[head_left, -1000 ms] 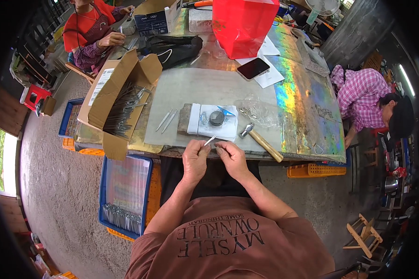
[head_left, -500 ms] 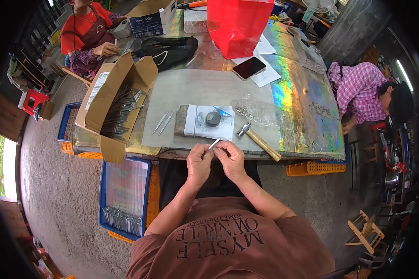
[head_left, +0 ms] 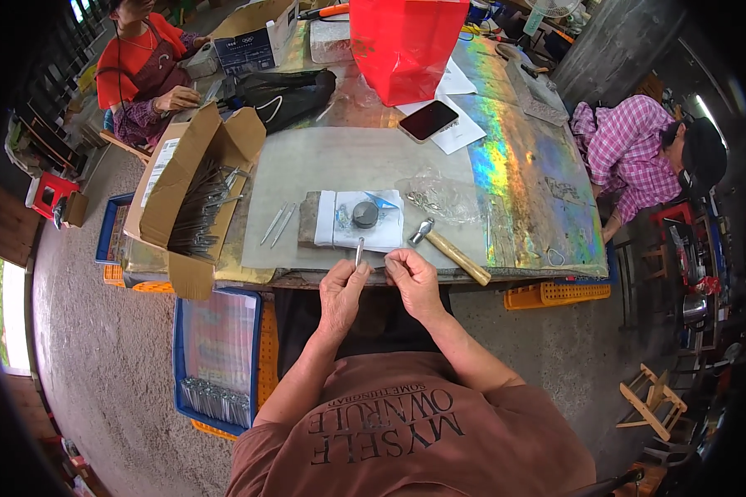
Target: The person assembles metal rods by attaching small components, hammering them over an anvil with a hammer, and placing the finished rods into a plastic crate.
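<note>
My left hand (head_left: 341, 291) pinches a thin metal rod (head_left: 359, 251) that points up, at the near edge of the table (head_left: 323, 157). My right hand (head_left: 412, 280) is closed beside it, fingertips touching the rod's lower end or a small part there; which one I cannot tell. Just beyond the hands lies a white block (head_left: 360, 219) with a round dark metal piece (head_left: 365, 214) on it. A wooden-handled hammer (head_left: 449, 248) lies to the right of the block.
An open cardboard box (head_left: 192, 195) of metal rods stands at the left, two loose rods (head_left: 276, 224) beside it. A red bag (head_left: 406, 41), phone (head_left: 428, 121) and black bag (head_left: 286, 95) sit farther back. A blue crate (head_left: 217, 356) lies on the floor. Two people work nearby.
Both hands have stayed together at the table edge; the rod in my left hand has tipped from slanting to the right to nearly upright.
</note>
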Motion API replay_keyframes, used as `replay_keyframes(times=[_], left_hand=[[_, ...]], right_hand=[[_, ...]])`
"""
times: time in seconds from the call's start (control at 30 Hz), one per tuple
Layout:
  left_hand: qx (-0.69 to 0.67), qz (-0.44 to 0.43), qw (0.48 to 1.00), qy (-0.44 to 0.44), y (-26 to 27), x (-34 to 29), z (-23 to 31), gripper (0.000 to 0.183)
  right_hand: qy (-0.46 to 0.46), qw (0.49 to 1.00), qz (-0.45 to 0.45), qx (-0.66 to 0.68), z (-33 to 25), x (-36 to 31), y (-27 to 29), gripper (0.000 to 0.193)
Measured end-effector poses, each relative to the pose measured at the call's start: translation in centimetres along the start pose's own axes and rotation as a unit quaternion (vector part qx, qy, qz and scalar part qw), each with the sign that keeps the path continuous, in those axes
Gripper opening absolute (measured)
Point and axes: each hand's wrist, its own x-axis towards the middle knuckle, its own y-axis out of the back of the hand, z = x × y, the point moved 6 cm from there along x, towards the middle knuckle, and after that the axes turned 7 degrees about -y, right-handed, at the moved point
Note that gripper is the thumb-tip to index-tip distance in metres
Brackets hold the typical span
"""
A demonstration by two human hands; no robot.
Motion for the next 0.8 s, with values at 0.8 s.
replay_keyframes(times=[0.8], left_hand=[[-0.356,0.031,0.925,0.127,-0.4,-0.2,-0.7,0.016]], right_hand=[[-0.03,0.995,-0.096,0.018,-0.8,-1.5,-1.2,0.022]])
